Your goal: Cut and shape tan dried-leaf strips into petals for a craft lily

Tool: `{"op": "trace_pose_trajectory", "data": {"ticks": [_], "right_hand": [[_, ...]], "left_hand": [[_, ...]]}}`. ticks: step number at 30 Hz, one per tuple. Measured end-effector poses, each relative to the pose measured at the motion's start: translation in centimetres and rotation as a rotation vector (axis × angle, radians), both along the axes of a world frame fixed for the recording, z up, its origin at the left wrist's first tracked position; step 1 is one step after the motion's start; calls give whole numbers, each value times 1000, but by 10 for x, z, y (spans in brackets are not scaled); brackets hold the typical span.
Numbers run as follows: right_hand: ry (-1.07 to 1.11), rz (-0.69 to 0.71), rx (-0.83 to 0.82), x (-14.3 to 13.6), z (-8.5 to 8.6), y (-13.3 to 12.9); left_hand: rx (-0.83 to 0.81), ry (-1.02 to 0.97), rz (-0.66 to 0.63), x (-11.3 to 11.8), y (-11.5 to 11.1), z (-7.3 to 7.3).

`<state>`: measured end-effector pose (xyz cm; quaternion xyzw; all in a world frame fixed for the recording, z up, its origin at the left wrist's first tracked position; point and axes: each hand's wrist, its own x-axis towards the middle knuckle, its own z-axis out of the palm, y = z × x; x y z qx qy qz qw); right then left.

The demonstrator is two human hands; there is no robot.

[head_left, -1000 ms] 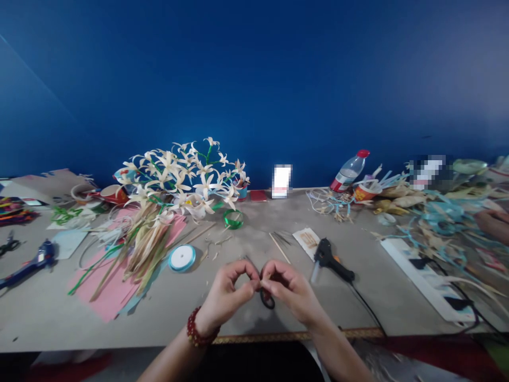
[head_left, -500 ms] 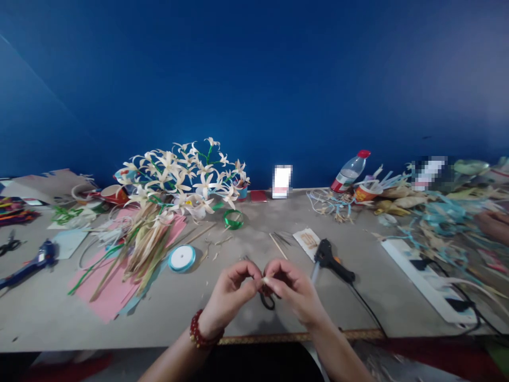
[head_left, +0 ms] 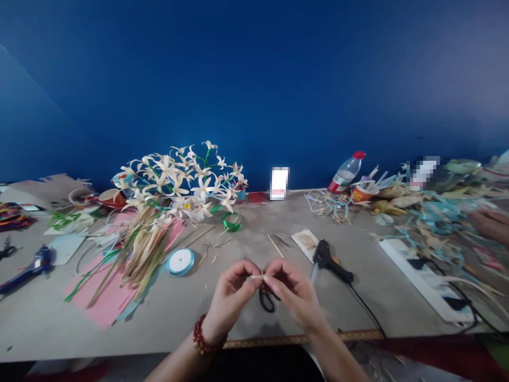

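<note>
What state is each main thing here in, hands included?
Left hand: pinching a pale piece
Right hand: pinching it too
Bottle: capped
Glue gun: lying down, heat unclear
Power strip: plugs in
Flowers: open
Spool: lying flat

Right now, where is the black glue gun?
In the head view, the black glue gun lies right of the right hand, beside the white card.

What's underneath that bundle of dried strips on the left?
Pink sheets show beneath the dried strips, with a light-blue sheet peeking out at their right. Whatever the strips cover cannot be seen.
</note>
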<state>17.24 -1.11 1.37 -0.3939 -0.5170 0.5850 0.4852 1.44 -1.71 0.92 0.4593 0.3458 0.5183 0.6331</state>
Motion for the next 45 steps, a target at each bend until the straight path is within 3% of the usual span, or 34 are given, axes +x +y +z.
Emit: {"op": "trace_pose_trajectory", "data": {"ticks": [5, 11, 14, 23, 28, 33, 45], "right_hand": [[-58, 43, -19, 0, 2, 0], [238, 0, -168, -11, -3, -3], [266, -17, -173, -12, -5, -4], [203, 40, -146, -9, 4, -3], [96, 74, -94, -9, 8, -1], [-46, 60, -35, -5, 11, 1], [-263, 76, 58, 4, 9, 5]], "left_hand": [[31, 77, 6, -3, 0, 2], [19, -43, -32, -6, -4, -3], [8, -75, 4, -8, -5, -8], [-6, 14, -20, -11, 3, 6], [-23, -8, 32, -8, 1, 3], [82, 162, -59, -12, 3, 4], [243, 486, -9, -15, 6, 14]]}}
